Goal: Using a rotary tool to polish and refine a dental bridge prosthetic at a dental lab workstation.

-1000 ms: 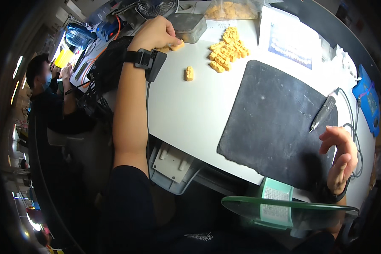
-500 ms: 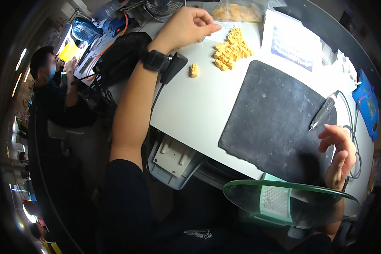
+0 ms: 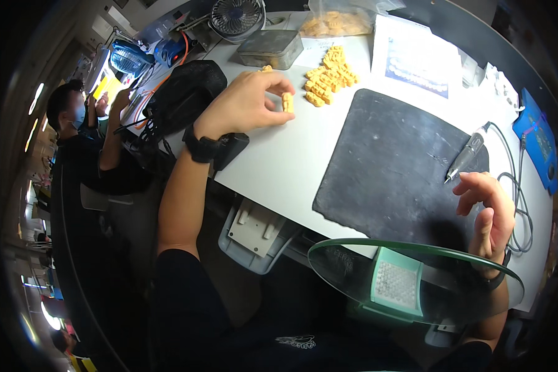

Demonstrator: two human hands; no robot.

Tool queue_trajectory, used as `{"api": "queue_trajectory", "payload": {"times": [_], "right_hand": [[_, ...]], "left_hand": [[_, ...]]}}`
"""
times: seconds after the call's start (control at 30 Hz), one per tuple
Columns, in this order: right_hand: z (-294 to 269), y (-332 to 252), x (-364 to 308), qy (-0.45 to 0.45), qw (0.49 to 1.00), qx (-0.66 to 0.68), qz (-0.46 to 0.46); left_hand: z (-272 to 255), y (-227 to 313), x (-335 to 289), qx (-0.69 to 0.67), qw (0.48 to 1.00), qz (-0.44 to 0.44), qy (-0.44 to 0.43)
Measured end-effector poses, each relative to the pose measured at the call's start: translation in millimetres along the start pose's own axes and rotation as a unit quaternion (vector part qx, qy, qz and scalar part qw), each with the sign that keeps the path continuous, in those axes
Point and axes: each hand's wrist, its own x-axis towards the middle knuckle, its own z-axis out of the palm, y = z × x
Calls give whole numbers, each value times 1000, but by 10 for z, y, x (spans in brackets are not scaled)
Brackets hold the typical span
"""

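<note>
Thumb and fingertips of my left hand (image 3: 245, 105) close on a small yellow plaster tooth-model piece (image 3: 287, 103), just above the white table. Behind that hand another small yellow piece (image 3: 266, 69) shows in part. To its right lies a cluster of similar yellow pieces (image 3: 330, 77). My right hand (image 3: 491, 214) is empty, its fingers curved and apart, over the right edge of a dark mat (image 3: 397, 167). Close to its fingertips, a grey corded rotary handpiece (image 3: 467, 156) rests on the mat.
A green-rimmed magnifier lens (image 3: 328, 263) stands before me, partly over my right wrist. A metal tin (image 3: 271, 49), a small fan (image 3: 237, 18) and a bag of yellow pieces (image 3: 335, 23) line the back. A printed sheet (image 3: 415, 59) lies behind the mat. A co-worker (image 3: 74, 124) sits at left.
My left hand has come back toward me and closed on the yellow piece that lay alone on the table. The tin shows now. My right hand keeps its pose; the view has shifted slightly.
</note>
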Motion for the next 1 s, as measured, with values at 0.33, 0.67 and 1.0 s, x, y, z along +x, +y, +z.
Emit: {"api": "queue_trajectory", "payload": {"times": [0.33,0.67,1.0], "right_hand": [[4,44,-11,-7,1000,18,17],[11,0,-34,-10,999,22,34],[6,12,-28,-15,999,21,35]], "left_hand": [[30,855,-70,43,939,263,217],[146,1093,-203,74,898,324,288],[188,1065,-174,70,896,326,294]]}}
